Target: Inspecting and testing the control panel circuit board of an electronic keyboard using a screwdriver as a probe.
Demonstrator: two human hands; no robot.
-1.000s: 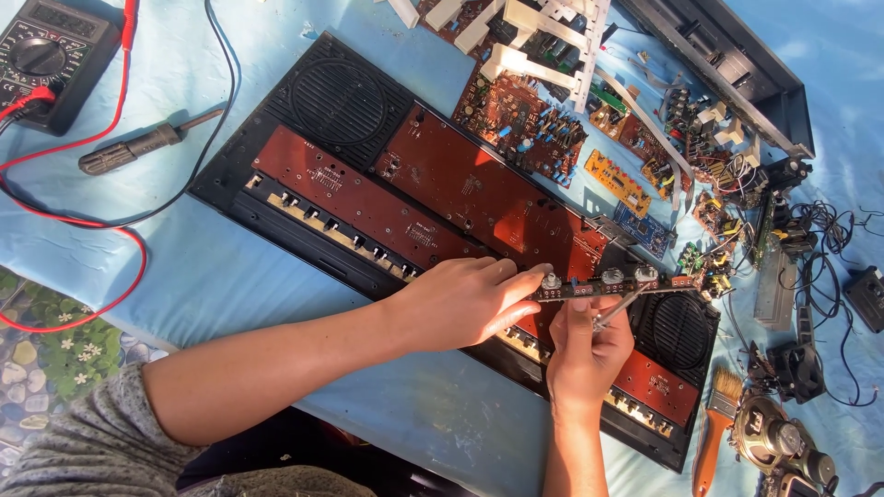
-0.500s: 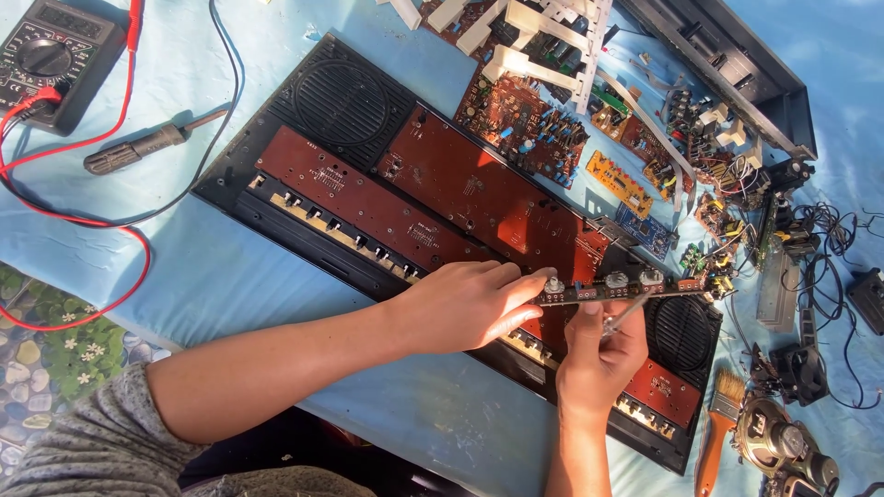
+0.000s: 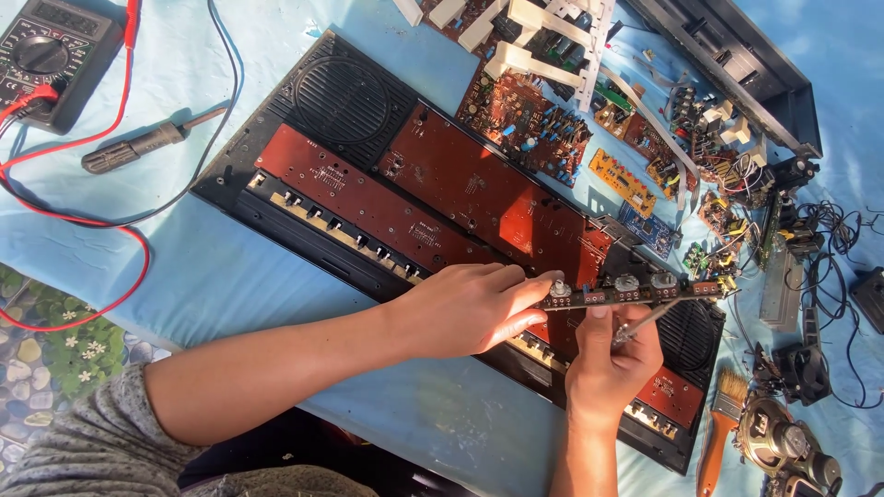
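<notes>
my right hand [image 3: 603, 354] is closed around a thin screwdriver [image 3: 645, 320], tip angled up at the narrow knob board [image 3: 635, 293]. my left hand [image 3: 474, 308] pinches that strip's near end between thumb and fingers, holding it level above the right end of the opened black keyboard case [image 3: 304, 101], steady for the tool. past it, red-brown circuit boards [image 3: 479, 189] lie exposed in the case. a paintbrush [image 3: 716, 428] rests at the cloth's near right edge; a multimeter [image 3: 51, 55] sits at the far left corner of the pale blue cloth [image 3: 230, 276], in sunlight.
</notes>
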